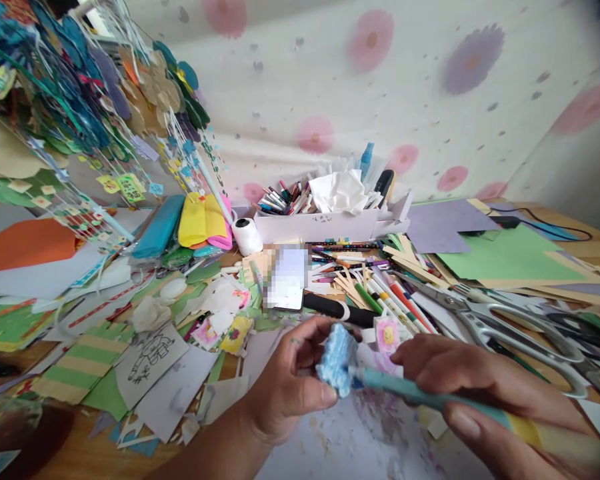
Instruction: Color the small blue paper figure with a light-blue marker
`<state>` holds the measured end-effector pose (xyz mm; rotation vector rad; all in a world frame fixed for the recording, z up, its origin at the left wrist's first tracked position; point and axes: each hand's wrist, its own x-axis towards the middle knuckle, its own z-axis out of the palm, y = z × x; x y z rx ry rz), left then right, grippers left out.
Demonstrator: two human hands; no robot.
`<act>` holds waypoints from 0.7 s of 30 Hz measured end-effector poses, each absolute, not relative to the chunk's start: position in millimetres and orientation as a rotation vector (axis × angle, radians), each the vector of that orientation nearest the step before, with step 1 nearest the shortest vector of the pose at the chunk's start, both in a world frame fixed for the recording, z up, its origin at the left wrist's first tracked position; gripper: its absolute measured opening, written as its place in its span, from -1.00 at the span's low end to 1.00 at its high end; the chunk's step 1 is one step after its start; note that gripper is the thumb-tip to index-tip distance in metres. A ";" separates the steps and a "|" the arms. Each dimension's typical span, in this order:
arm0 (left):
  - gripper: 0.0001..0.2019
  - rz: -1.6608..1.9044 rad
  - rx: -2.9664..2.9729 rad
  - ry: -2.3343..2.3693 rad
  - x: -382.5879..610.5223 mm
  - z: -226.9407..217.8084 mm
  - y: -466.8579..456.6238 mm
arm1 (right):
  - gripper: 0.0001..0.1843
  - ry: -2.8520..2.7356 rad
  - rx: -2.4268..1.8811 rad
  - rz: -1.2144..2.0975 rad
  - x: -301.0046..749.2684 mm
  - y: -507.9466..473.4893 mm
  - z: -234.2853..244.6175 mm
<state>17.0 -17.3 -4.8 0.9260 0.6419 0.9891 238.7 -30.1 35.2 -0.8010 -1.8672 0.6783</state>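
Observation:
My left hand (285, 380) pinches a small blue crumpled paper wad (336, 360) between thumb and fingers, low in the middle of the view. My right hand (480, 390) grips a long teal stick-like tool (430, 397) with a yellow rear part, whose tip touches the blue wad. Both hands hover over a white sheet (340, 440) with faint pink and purple stains. A small pink flower cutout (387, 333) lies just behind the hands.
Large scissors (500, 327) lie to the right. Pens and wooden sticks (375, 287) are scattered behind, with a white box of markers (325, 217), a thread spool (247, 235) and a phone (286, 277). Paper scraps (150, 353) cover the left; hanging paper decorations (80, 100) stand far left.

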 end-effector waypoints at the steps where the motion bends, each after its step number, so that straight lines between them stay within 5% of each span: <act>1: -0.39 1.003 0.914 0.634 16.8 -5.3 -17.2 | -0.90 -1.841 -0.879 0.619 238.8 -29.9 34.6; 4: -0.40 1.020 0.911 0.613 16.4 -6.8 -17.1 | -0.92 -1.793 -0.996 0.576 239.2 -29.6 32.2; 8: -0.39 1.015 0.952 0.595 15.5 -7.7 -17.6 | -0.92 -1.935 -0.650 0.635 238.5 -30.6 30.9; 21: -0.42 1.046 1.001 0.606 15.5 -4.3 -16.7 | -0.93 -1.848 -0.907 0.529 235.8 -36.5 44.6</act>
